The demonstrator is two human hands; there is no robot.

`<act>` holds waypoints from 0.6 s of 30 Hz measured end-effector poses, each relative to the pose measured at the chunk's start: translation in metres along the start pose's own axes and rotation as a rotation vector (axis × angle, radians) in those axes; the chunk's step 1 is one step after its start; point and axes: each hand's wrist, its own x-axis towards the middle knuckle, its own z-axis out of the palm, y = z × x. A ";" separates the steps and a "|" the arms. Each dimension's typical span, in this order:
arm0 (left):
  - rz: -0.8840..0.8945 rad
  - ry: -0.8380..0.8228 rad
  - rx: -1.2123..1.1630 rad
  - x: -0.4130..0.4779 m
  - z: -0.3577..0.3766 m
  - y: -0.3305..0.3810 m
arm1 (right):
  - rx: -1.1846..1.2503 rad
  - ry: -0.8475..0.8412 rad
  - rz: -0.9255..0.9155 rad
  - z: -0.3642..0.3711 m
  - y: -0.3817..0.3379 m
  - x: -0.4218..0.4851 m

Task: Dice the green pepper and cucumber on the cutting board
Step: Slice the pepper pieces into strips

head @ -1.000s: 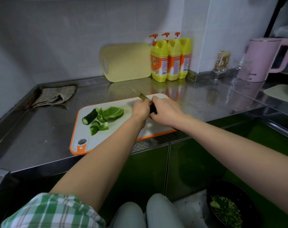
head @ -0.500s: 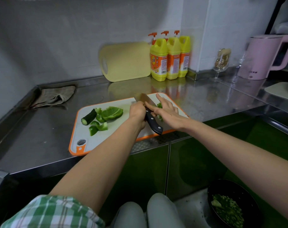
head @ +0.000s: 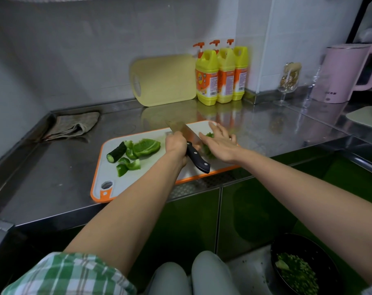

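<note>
Left hand point(head: 176, 145) gripping knife point(head: 194, 154), right hand point(head: 221, 143) flat — diced pepper point(head: 209, 135) beneath

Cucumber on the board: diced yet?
Not diced: the cucumber lies as one stub at the cutting board's left end, beside pepper pieces.

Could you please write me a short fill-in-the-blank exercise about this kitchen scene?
1. The left hand grips the knife by its ___ handle.
2. On the cutting board, the cucumber piece lies to the ___ of the green pepper pieces.
3. ___ yellow bottles stand by the wall.
4. The kettle is ___.

Missing words: black; left; three; pink.
</note>
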 end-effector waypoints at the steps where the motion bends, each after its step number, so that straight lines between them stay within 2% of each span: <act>1: 0.004 -0.001 0.006 -0.001 -0.001 0.000 | -0.017 0.014 0.040 -0.001 0.002 0.001; 6: 0.027 -0.018 0.017 0.000 -0.004 -0.001 | -0.040 -0.047 -0.122 -0.002 -0.007 -0.002; 10: 0.034 -0.029 0.022 -0.006 -0.007 0.002 | -0.081 0.037 -0.023 -0.006 -0.012 0.001; 14: 0.027 -0.025 0.005 -0.005 -0.008 0.005 | 0.001 -0.074 -0.205 -0.004 -0.020 -0.005; 18: 0.031 -0.029 0.033 -0.010 -0.009 0.008 | -0.006 -0.046 -0.056 -0.002 -0.018 -0.003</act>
